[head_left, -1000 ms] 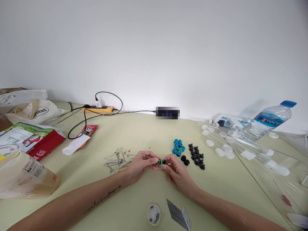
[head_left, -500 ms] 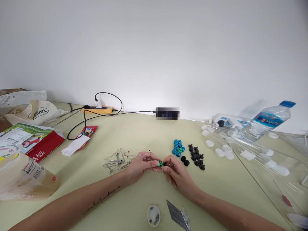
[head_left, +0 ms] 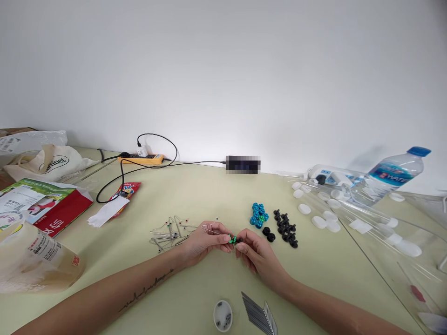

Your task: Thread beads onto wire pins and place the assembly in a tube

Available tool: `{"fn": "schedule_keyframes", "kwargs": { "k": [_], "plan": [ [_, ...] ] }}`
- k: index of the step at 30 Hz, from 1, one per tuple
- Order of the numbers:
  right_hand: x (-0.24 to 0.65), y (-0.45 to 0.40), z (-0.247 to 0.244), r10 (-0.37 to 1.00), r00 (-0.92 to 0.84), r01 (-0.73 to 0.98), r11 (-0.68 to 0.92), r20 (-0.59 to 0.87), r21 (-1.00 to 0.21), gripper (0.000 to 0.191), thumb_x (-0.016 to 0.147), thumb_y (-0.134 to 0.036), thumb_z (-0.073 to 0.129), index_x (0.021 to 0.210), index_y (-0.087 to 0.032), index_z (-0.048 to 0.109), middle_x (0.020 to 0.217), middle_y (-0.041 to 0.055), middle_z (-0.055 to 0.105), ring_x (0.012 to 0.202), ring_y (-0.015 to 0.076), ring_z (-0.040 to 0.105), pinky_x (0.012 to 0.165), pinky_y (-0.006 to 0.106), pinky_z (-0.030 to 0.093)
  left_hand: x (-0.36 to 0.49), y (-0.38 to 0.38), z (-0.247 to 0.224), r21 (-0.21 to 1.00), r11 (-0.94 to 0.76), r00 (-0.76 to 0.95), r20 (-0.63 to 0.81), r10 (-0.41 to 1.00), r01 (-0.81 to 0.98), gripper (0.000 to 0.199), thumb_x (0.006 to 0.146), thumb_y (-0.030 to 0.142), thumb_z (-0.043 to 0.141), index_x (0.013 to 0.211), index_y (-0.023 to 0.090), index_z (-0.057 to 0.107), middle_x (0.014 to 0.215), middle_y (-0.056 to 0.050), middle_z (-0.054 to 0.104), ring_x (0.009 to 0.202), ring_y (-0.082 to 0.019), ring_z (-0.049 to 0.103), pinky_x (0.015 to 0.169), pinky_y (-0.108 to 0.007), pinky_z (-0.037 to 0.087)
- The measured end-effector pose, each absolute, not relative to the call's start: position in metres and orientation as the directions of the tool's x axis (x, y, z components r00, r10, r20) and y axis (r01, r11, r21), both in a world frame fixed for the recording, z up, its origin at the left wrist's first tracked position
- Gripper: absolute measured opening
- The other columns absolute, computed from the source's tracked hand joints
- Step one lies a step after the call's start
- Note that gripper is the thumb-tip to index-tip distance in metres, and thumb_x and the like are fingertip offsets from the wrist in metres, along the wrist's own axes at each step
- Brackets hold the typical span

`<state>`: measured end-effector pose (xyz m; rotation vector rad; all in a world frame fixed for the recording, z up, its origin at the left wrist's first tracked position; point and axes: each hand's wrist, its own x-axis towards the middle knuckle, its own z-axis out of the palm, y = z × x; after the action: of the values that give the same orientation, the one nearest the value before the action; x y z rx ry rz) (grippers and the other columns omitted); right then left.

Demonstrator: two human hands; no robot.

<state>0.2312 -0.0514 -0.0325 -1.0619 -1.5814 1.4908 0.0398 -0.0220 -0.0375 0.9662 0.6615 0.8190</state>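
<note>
My left hand (head_left: 209,239) pinches a small green part (head_left: 232,240) near the middle of the table, and a thin bent wire (head_left: 210,227) sticks out above its fingers. Facing it, my right hand (head_left: 256,251) has its fingertips closed on a small black part (head_left: 239,239) that meets the green one. Several bent wires (head_left: 169,235) with small coloured ends lie left of my left hand. Blue knobbed parts (head_left: 257,215) and black parts (head_left: 286,228) are grouped beyond my right hand.
A white cup (head_left: 222,316) of small metal pieces and a row of grey rods (head_left: 260,314) lie in front. Clear tubes, white caps (head_left: 319,222) and a water bottle (head_left: 394,172) are right; a drink cup (head_left: 38,256), bags and a power strip (head_left: 141,159) are left.
Both hands stay together with the same parts. My right hand has tilted slightly and shifted a little lower; the green part has turned a little between the fingers.
</note>
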Motion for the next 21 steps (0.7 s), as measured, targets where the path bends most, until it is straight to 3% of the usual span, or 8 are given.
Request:
{"fn": "schedule_keyframes", "kwargs": {
  "k": [21],
  "plan": [
    [0.2303,-0.0530,-0.0270,0.902,-0.431,0.122,0.021,-0.034,-0.992,0.034,0.091,-0.048,0.044,0.075,-0.018,0.050,0.061,-0.0037,0.046,0.049,0.0075,0.036,0.043,0.020,0.026,0.0425,-0.0245,-0.0325,0.911,0.308,0.547,-0.116,0.829,-0.273,0.020,0.069,0.025,0.074,0.080,0.010,0.066,0.068,-0.007,0.068,0.058,-0.014,0.064,0.059,-0.024,0.049]
  ]
}}
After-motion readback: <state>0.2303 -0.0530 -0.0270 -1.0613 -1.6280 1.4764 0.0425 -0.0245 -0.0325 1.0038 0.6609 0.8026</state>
